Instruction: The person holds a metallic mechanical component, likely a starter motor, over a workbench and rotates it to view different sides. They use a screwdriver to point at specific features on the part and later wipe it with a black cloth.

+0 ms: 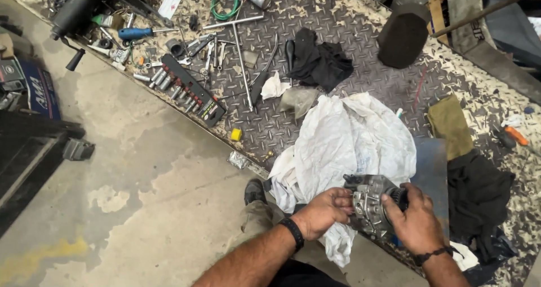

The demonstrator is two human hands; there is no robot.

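Note:
A grey metal engine part [370, 203], round and ribbed like an alternator, is gripped between both my hands over the front edge of a diamond-plate workbench [338, 33]. My left hand [326, 208] clasps its left side. My right hand [414, 218] covers its right end, where a dark toothed piece shows. Under the part lies a crumpled white sack [349, 140]. My knee and shoe [255, 192] show below the bench edge.
On the bench lie a socket rail [191, 90], wrenches, a T-handle wrench [239, 45], a blue-handled screwdriver [135, 33], a green cable coil [224, 2], black rags [321, 61], an olive cloth [449, 125] and a dark block [402, 36]. Concrete floor [141, 180] is at left.

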